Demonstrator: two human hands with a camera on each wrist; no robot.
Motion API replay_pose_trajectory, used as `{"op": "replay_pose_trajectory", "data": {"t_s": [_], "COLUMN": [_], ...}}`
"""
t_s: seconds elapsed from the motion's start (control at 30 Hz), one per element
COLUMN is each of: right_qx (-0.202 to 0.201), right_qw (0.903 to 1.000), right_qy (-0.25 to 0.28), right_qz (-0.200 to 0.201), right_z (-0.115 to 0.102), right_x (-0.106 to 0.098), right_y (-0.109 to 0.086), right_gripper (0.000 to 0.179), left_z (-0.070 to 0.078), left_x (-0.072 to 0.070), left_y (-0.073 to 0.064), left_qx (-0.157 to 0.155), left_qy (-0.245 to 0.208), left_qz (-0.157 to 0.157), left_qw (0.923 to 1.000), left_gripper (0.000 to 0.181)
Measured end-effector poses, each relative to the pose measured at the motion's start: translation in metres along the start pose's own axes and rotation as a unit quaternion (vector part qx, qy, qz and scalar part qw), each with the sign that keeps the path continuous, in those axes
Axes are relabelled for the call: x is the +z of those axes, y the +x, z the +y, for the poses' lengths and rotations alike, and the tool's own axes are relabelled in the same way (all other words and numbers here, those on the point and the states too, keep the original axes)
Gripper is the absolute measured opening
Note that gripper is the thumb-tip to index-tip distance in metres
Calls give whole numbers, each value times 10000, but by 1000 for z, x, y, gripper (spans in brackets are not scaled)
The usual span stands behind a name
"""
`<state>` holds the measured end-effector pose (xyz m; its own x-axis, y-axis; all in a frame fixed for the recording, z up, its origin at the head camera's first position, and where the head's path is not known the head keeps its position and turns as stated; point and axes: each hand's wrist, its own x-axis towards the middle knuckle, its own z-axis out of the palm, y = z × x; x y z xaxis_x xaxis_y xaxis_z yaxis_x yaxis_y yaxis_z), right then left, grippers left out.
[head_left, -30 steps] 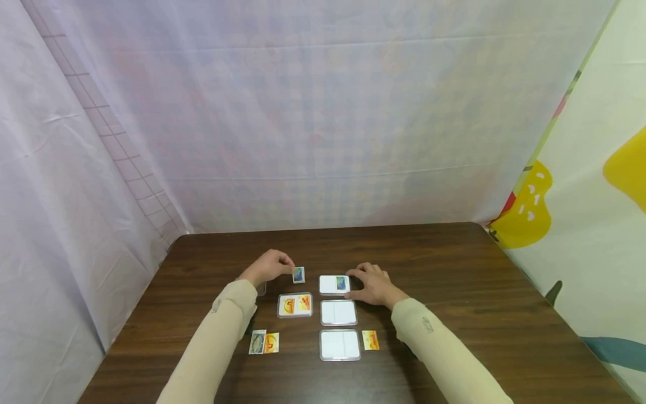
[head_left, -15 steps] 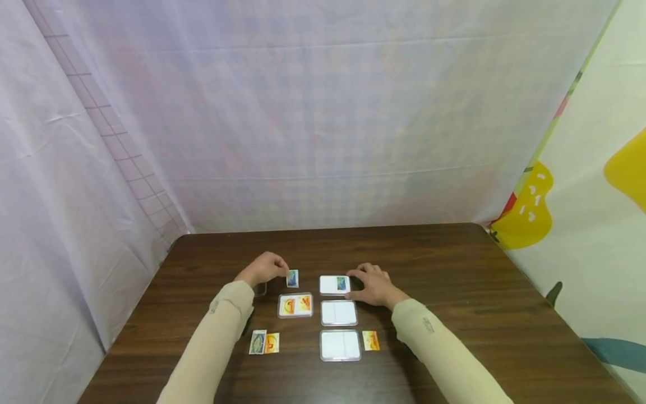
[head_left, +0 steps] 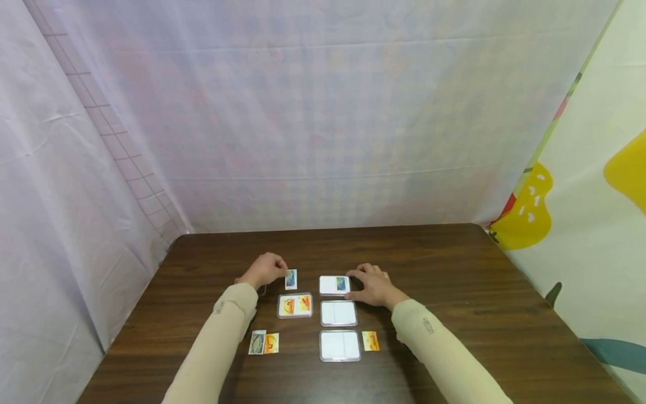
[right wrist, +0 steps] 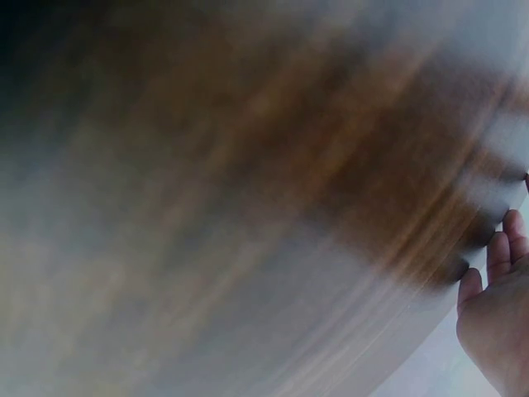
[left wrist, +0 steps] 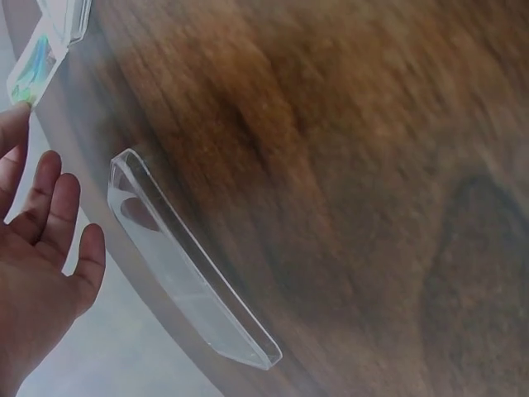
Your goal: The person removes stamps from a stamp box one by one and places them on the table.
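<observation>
My left hand (head_left: 264,269) pinches the near edge of a small blue-green picture stamp (head_left: 291,279) between thumb and forefinger; its other fingers are loosely bent in the left wrist view. Under that wrist lies a clear plastic lid (left wrist: 186,265), mostly covered by the sleeve in the head view. My right hand (head_left: 375,285) holds the right side of a white-lined stamp case (head_left: 327,285), thumb and forefinger at its two corners. A similar blue-green stamp (head_left: 341,284) sits in the case's right half, while the left half is plain white. The right wrist view shows only fingers.
Nearer me are a case with two orange stamps (head_left: 295,313) and two plain white cases, a middle one (head_left: 338,312) and a front one (head_left: 340,345). Loose on the table are a dark green stamp (head_left: 257,342), an orange stamp (head_left: 271,343) and another orange stamp (head_left: 370,340).
My left hand has drawn slightly left and nearer me, carrying the blue-green stamp away from the case. The right hand has stayed in place at the case.
</observation>
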<state>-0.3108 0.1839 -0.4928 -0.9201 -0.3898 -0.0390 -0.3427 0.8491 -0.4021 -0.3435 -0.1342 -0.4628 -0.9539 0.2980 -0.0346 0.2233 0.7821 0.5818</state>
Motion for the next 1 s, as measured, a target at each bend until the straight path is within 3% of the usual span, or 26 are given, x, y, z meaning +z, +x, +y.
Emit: {"op": "replay_pose_trajectory", "data": {"t_s": [0.33,0.57,0.73,1.0], "right_qx": [-21,-189,-130,37], "right_qw": [10000,9998,9999,10000], "right_qy": [48,25,39,12], "right_qz": [-6,56,45,5], "right_z": [3,3,2,3], "right_x": [2,2,2,3], "right_y": [-1,-3,-2,-1], "right_gripper": [67,69,68,67], "left_z": [1,-2,-1,-1], "left_x": [8,8,9,10], "left_y": [6,6,8,6], "left_qx": [2,198,-20,-57], "left_qy": [520,714,683,735], "left_qz": [111,177,163,269], "left_qw": [9986,9971,9975,9969], "left_gripper": [9,8,8,7]}}
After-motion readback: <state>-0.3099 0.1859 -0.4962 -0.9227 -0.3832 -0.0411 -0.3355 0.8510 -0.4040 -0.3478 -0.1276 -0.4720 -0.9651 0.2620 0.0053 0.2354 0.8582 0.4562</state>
